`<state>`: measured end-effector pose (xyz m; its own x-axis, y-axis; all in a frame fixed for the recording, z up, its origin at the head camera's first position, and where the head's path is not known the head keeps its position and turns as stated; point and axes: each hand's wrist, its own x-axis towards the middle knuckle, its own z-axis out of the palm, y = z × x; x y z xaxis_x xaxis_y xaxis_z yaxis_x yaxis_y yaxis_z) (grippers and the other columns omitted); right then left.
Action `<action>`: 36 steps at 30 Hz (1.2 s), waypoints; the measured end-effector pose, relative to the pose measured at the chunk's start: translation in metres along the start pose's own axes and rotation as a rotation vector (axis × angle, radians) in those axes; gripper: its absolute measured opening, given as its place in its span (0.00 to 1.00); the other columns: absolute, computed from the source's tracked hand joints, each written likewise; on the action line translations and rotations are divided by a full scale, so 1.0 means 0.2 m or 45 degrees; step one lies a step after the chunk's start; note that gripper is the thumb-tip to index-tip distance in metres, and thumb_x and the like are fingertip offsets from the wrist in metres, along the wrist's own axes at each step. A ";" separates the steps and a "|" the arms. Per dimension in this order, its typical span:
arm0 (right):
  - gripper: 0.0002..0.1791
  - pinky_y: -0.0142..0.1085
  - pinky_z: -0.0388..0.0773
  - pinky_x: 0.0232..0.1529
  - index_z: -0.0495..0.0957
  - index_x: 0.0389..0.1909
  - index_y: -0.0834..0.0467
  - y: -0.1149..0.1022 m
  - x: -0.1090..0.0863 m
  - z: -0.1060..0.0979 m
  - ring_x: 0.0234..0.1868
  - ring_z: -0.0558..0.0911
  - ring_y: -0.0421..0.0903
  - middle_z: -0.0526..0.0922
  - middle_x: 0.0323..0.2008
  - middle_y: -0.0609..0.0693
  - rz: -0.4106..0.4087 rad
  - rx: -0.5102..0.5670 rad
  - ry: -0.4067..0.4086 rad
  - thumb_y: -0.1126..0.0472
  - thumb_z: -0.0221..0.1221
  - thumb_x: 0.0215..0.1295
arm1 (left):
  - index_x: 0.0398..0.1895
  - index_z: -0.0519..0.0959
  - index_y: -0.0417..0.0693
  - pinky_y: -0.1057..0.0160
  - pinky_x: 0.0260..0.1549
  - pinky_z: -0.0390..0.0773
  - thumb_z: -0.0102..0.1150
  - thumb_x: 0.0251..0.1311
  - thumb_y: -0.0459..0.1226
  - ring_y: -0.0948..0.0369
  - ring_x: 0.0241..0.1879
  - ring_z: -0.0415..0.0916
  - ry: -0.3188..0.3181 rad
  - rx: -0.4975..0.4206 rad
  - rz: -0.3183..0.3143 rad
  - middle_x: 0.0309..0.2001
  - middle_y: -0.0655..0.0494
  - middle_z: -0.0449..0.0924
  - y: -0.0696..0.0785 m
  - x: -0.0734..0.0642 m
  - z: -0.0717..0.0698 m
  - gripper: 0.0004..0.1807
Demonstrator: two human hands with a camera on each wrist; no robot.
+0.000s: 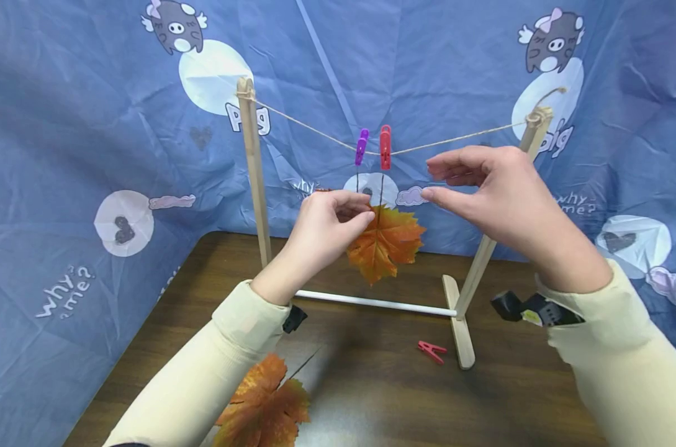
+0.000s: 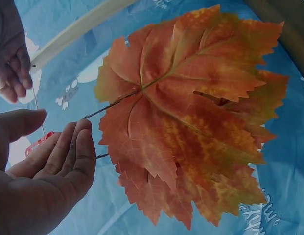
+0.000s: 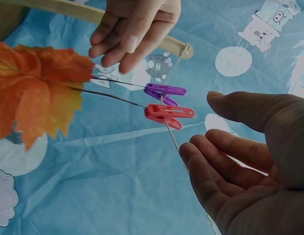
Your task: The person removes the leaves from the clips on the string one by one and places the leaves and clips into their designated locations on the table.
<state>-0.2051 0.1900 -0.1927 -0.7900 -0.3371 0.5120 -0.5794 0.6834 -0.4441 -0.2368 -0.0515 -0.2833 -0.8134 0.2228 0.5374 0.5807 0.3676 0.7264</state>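
A purple clothespin [image 1: 361, 148] and a red clothespin [image 1: 385, 148] clip thin dark stems to a sagging string [image 1: 310, 126]. Below the red one hangs an orange maple leaf [image 1: 390, 239]. Two leaves overlap in the left wrist view, the nearer leaf [image 2: 191, 93] covering much of the other; in the head view my left hand hides most of the second. My left hand [image 1: 338, 217] is beside the stems, thumb apart from its loosely bent fingers, holding nothing. To the right of the red clothespin, my right hand [image 1: 491, 189] hovers near the string with thumb and fingers spread apart, without a grip on anything.
Wooden posts [image 1: 252, 167] hold up the string, joined low down by a white bar [image 1: 371, 302]. On the brown table [image 1: 371, 385] lie another red clothespin [image 1: 431, 351], near the right foot [image 1: 459, 335], and another maple leaf [image 1: 267, 406] at the front. Blue printed cloth [image 1: 131, 136] hangs behind.
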 end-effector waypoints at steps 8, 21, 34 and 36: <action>0.19 0.25 0.76 0.45 0.87 0.51 0.58 -0.03 0.09 -0.03 0.46 0.85 0.46 0.87 0.46 0.51 -0.014 -0.036 0.006 0.55 0.73 0.61 | 0.48 0.87 0.37 0.65 0.40 0.80 0.69 0.62 0.32 0.62 0.35 0.84 0.035 0.031 0.013 0.36 0.51 0.88 0.03 0.06 0.02 0.12; 0.24 0.36 0.79 0.49 0.84 0.55 0.61 -0.06 0.25 -0.04 0.48 0.85 0.50 0.86 0.49 0.56 0.025 -0.055 -0.094 0.53 0.72 0.62 | 0.48 0.87 0.36 0.65 0.40 0.79 0.69 0.62 0.32 0.61 0.36 0.84 0.062 0.123 0.004 0.38 0.49 0.88 0.02 0.15 0.04 0.13; 0.28 0.46 0.78 0.52 0.82 0.58 0.62 -0.09 0.39 -0.01 0.52 0.84 0.50 0.86 0.50 0.56 0.074 -0.141 -0.248 0.49 0.71 0.62 | 0.49 0.88 0.39 0.67 0.39 0.78 0.66 0.64 0.33 0.63 0.38 0.84 0.064 0.248 0.023 0.39 0.51 0.88 0.01 0.21 0.09 0.12; 0.29 0.46 0.78 0.52 0.82 0.58 0.62 -0.09 0.41 -0.01 0.52 0.84 0.49 0.86 0.50 0.56 0.086 -0.141 -0.276 0.49 0.71 0.62 | 0.48 0.88 0.39 0.68 0.39 0.78 0.66 0.64 0.33 0.63 0.37 0.84 0.060 0.251 0.025 0.38 0.51 0.88 0.01 0.21 0.09 0.11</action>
<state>-0.2599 0.1508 -0.1415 -0.8578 -0.4108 0.3091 -0.5076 0.7719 -0.3828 -0.2705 -0.0247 -0.2672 -0.7969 0.1907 0.5733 0.5741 0.5346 0.6202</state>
